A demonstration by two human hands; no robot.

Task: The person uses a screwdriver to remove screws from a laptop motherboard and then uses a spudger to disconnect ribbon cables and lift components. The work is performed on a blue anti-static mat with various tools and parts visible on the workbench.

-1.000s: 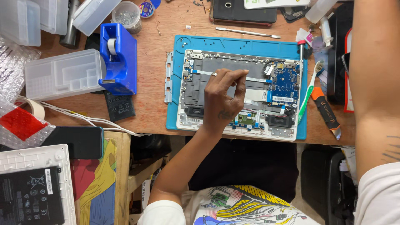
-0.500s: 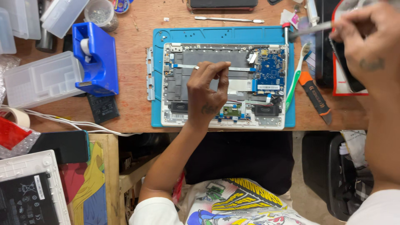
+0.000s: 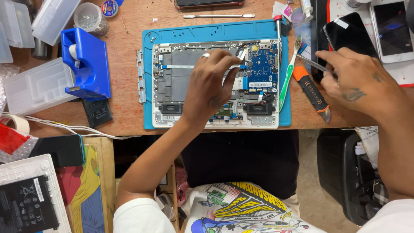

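Left hand (image 3: pixel 211 88) lies flat over the opened laptop (image 3: pixel 172 82), fingers spread and bent, tips pressing on the white strip beside the blue board (image 3: pixel 262 64), gripping nothing. Right hand (image 3: pixel 355 84) hovers off to the side, pinched closed on tweezers (image 3: pixel 311 63), their tip just above the orange knife (image 3: pixel 311 92).

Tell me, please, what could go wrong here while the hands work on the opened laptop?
The left hand rests on the open laptop, fingertips by a white ribbon cable; pressure might crease or unseat it. The right hand holds metal tweezers near the blue circuit board; a slip could scratch parts. The orange-handled knife lies close beneath that hand.
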